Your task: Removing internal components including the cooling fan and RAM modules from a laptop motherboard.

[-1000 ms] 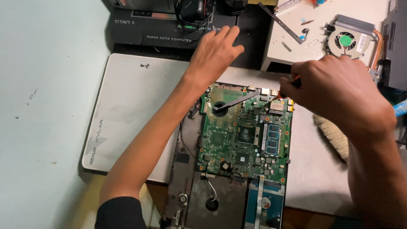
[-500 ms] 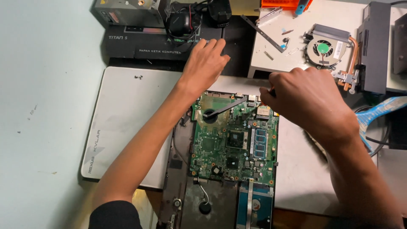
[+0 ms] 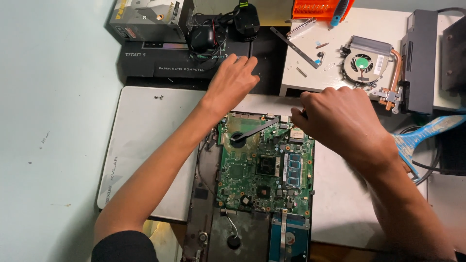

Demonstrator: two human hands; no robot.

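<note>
The opened laptop base (image 3: pixel 204 194) lies on a white sheet (image 3: pixel 145 145), and in its shell sit the green motherboard (image 3: pixel 264 170), a blue memory stick (image 3: pixel 293 170) on the board's right side, and a drive (image 3: pixel 290 240) in the lower bay, cut off by the bottom edge. A flat dark strip (image 3: pixel 255 130) slants across the top of the board, from the round hole toward the right hand (image 3: pixel 342 121).

That hand is curled together over the board's upper right corner; its fingertips are turned under, so I cannot tell whether it grips the strip's end or some tool. The left hand (image 3: pixel 233 80) lies flat, fingers spread, on the black box (image 3: pixel 184 60) just behind the laptop, holding nothing.

On the white tray (image 3: pixel 301 85) to the right lie a cooling fan with copper pipe (image 3: pixel 371 60), a thin metal bar (image 3: pixel 293 46) and small loose bits too tiny to identify. An orange case (image 3: pixel 315 7) is cut off at the top.
</note>
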